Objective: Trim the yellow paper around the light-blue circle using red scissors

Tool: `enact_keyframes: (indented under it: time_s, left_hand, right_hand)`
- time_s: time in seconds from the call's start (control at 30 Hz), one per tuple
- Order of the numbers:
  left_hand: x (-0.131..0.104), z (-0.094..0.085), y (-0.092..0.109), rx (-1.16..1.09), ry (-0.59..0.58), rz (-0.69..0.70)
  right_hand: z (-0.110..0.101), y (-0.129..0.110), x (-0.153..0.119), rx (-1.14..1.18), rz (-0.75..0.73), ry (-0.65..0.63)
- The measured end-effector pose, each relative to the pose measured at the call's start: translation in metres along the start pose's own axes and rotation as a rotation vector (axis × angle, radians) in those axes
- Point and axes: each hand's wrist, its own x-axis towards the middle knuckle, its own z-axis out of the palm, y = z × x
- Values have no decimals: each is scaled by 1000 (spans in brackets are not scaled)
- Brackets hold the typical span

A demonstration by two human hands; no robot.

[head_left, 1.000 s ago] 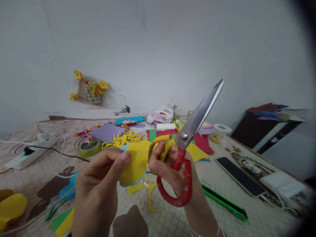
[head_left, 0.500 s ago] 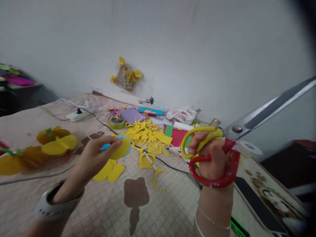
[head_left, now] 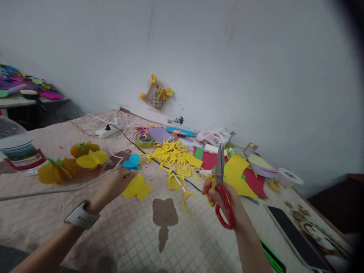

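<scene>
My left hand (head_left: 116, 186), with a watch on its wrist, is low over the table at the left of centre. Its fingers are closed at the edge of a yellow paper cut-out (head_left: 137, 182), which lies among other rounded yellow pieces; the fingertips are partly hidden. Just beyond them are blue paper cut-outs (head_left: 131, 162). My right hand (head_left: 223, 195) grips scissors (head_left: 219, 170) by their yellow and red handles. The blades point upward and look closed. A heap of yellow paper scraps (head_left: 170, 153) lies between and beyond the hands.
Yellow paper flowers (head_left: 92, 159) and a large clear bottle (head_left: 21, 151) stand at left. A power strip (head_left: 106, 132), green tape roll (head_left: 145, 141) and cables lie farther back. Yellow paper sheets (head_left: 236, 174), a phone (head_left: 295, 237) and a plastic tub (head_left: 288, 177) are at right.
My left hand has lowered the yellow cut-out to the yellow pieces on the table. My right hand has moved down and left, its scissors turning from pointing right to pointing up.
</scene>
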Motion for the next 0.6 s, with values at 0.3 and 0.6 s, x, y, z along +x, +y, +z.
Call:
enact_keyframes:
  time_s: [0.3,0.6]
  left_hand:
    - [-14,7,1,23,41,-23]
    - [-25,66,77,-172,-381,114]
  right_hand:
    - [-46,54,-28,-454,229,-123]
    - [-41,72,-42,-1006,305,-504]
